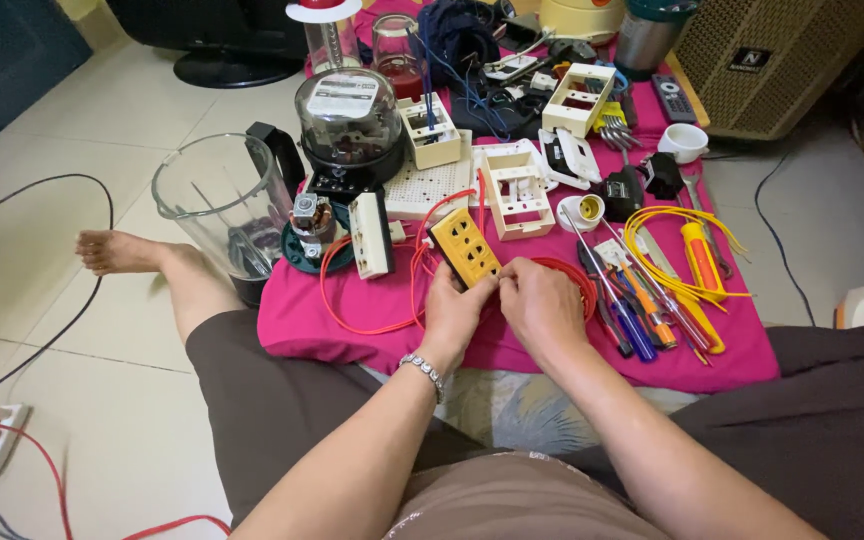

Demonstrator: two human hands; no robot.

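Hands, two: left hand clamped on one yellow socket strip, right hand pinching its orange wire, one pink cloth.

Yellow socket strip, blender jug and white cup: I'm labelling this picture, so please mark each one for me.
Yellow socket strip [464, 246], head view, on its yellow face between the holes.
Blender jug [214, 200], head view, on its clear side wall.
White cup [683, 143], head view, on its outer wall.
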